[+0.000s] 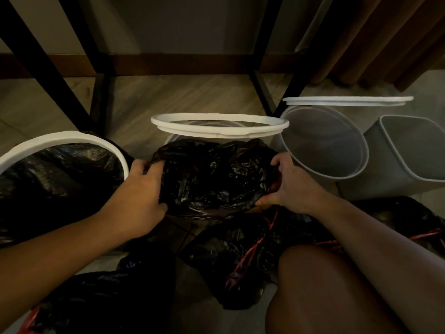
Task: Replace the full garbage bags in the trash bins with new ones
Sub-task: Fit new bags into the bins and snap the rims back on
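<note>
**Both hands on the middle bag**

Both of your hands are grasping the black garbage bag (212, 179), which sits in the middle bin (171, 139). Your left hand (142, 189) grips the bag's left edge with curled fingers. Your right hand (289, 186) pinches its right edge, with the thumb underneath.

There are four bins on the floor (192, 97). The left bin (24, 150) is lined in black. The middle bin is the one you are working on. Just right of it is an empty round bin (322, 165), and an empty square bin (409, 165) touches that one on the far right.

You can count three white rings. One tops the left bin, the middle ring (219, 135) is raised above your bag, and the right ring (346, 101) is raised above the empty round bin.

Three more black bags lie on the floor near you, each showing red cord. There is a center bag (231, 256), a right bag (404, 220) and a near-left bag (101, 297). Your knee (320, 285) is at the near right, just beside the center bag.
</note>
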A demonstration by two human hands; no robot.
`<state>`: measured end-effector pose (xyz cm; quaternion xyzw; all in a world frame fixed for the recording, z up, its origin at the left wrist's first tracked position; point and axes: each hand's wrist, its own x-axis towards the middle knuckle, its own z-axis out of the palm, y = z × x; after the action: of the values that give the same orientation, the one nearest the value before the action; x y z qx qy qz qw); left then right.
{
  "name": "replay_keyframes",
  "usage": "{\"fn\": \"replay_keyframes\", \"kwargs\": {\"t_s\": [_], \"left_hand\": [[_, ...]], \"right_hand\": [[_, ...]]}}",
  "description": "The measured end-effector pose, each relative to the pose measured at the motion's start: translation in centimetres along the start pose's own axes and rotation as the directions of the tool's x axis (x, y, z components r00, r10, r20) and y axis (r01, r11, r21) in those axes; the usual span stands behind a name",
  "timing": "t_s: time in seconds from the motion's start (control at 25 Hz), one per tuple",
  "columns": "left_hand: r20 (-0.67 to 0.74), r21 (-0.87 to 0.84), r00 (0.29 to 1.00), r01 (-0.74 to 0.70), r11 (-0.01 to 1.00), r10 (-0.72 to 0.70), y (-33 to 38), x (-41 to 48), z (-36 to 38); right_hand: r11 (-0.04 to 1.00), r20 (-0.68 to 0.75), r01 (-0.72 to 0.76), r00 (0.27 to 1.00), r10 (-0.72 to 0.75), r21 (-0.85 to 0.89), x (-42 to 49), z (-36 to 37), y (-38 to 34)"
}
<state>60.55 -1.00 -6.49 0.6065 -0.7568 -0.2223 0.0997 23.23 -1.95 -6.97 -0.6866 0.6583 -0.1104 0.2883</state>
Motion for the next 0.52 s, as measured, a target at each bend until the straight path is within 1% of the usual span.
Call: {"fn": "replay_keyframes", "kwargs": {"t_s": [0.12,0.2,0.32,0.4,0.52], "left_hand": [[-0.064,-0.022,0.998,0.002,1.0,-0.003,0.3,-1.2,1.2],[-0.062,-0.088,0.996,0.051,0.995,-0.057,0.6,-1.3,1.6],[0.003,-0.207,0.974,0.22,0.953,-0.225,1.1,0.9,0.7],[0.049,-0.324,0.951,0.305,0.895,-0.307,1.5,2.4,0.0],[0.052,-0.587,0.93,0.324,0.742,-0.365,2.3,3.9,-0.7]], "right_hand": [[1.0,-0.021,0.009,1.0,-0.009,-0.003,0.2,0.4,0.6],[0.999,-0.016,-0.018,1.0,0.019,0.038,0.2,0.5,1.0],[0.954,-0.019,-0.091,0.995,0.1,0.286,0.4,1.2,2.0],[0.903,-0.085,-0.133,0.979,0.183,0.409,1.0,1.4,2.3],[0.812,-0.166,-0.19,0.929,0.33,0.552,2.5,1.2,1.9]]}}
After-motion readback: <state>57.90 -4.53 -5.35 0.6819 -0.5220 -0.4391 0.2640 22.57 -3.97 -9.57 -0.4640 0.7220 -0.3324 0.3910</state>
